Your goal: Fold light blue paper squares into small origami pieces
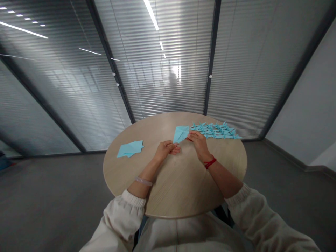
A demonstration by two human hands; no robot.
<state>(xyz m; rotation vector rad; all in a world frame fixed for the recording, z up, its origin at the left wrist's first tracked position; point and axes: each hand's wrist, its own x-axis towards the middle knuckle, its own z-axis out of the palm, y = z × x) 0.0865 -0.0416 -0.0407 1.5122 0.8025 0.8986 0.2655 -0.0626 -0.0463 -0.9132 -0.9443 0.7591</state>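
Note:
Between my two hands, over the middle of the table, is a light blue sheet of origami paper point(181, 133) with folds and creases showing on it. My left hand point(167, 149) pinches its lower left corner, thumb on top. At its right edge, my right hand point(198, 140) grips the paper between thumb and fingers. Several folded blue paper cranes point(215, 130) stand in rows just beyond and to the right of my right hand. To the left of my left hand lies a small stack of blue paper sheets point(130, 149), slightly fanned out.
The round wooden table point(178, 189) has its near edge close to my body. Behind it rises a glass partition with blinds point(168, 101), and a plain wall point(309, 105) stands at the right. Grey floor point(65, 196) surrounds the table.

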